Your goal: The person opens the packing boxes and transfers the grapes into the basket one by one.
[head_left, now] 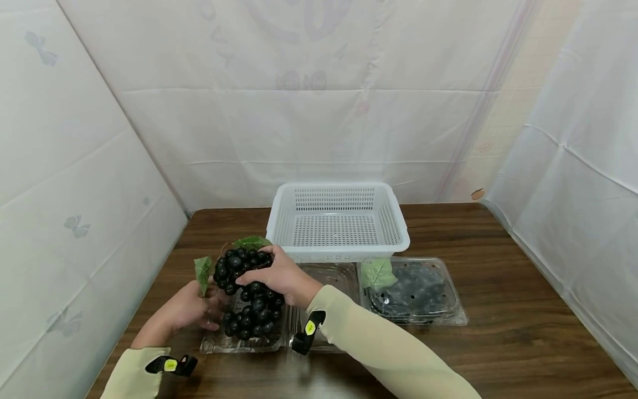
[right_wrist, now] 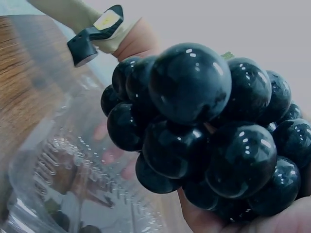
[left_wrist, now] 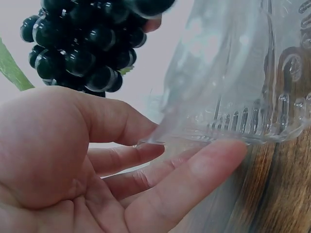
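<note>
My right hand (head_left: 286, 280) grips a bunch of dark grapes (head_left: 256, 305) from above, thumb and fingers spread around it. Green leaves (head_left: 202, 271) stick out at its far and left sides. The bunch hangs over one half of a clear plastic clamshell box (head_left: 241, 348), which lies open. Glossy grapes (right_wrist: 189, 82) fill much of the right wrist view, with the box wall (right_wrist: 46, 165) below them. At the box's left edge is my left hand (head_left: 191, 307). Its thumb and fingers pinch the thin plastic rim (left_wrist: 194, 138) in the left wrist view.
A white perforated basket (head_left: 339, 252) stands behind the boxes. The clamshell's other half (head_left: 329, 271) lies under my right forearm. To the right sits a closed clear box (head_left: 448, 302) with dark grapes and a leaf inside. White sheeting encloses the wooden table (head_left: 503, 288).
</note>
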A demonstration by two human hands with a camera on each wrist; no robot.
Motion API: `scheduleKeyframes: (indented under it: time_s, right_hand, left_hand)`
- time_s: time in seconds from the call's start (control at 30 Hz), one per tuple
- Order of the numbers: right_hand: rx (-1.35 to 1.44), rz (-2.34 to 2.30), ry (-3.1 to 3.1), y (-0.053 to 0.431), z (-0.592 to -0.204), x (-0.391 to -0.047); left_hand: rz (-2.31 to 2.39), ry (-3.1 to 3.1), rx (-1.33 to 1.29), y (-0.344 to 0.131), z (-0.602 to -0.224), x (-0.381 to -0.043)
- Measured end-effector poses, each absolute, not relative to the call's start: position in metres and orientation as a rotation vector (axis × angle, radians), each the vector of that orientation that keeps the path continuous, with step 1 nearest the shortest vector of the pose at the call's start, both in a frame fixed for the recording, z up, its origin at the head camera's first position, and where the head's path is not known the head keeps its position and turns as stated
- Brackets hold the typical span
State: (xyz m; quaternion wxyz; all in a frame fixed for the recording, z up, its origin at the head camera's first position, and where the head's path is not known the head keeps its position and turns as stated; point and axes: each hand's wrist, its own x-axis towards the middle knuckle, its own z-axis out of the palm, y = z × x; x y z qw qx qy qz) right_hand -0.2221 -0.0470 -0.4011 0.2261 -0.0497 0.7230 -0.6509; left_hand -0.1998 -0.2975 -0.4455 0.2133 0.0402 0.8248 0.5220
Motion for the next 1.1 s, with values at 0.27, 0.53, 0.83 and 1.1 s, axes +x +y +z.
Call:
scheduleKeyframes:
  time_s: [0.27,0.53,0.83,1.1]
  right_hand:
    - [-0.135,-1.830,1.987,-0.035,-0.386,-0.234]
    - [-0.136,-1.901,1.988,-0.020,-0.370,-0.250]
    - [-0.095,-1.959,2.009,-0.003,-0.357,-0.272]
    - [-0.028,-1.990,2.047,0.011,-0.352,-0.295]
  left_hand:
    - [1.464,2.272,0.002,-0.294,-0.447,-0.200]
    - [1.470,2.263,-0.001,-0.293,-0.447,-0.199]
    - [1.465,2.273,0.030,-0.293,-0.447,-0.198]
    - [1.463,2.283,0.025,-0.295,-0.447,-0.196]
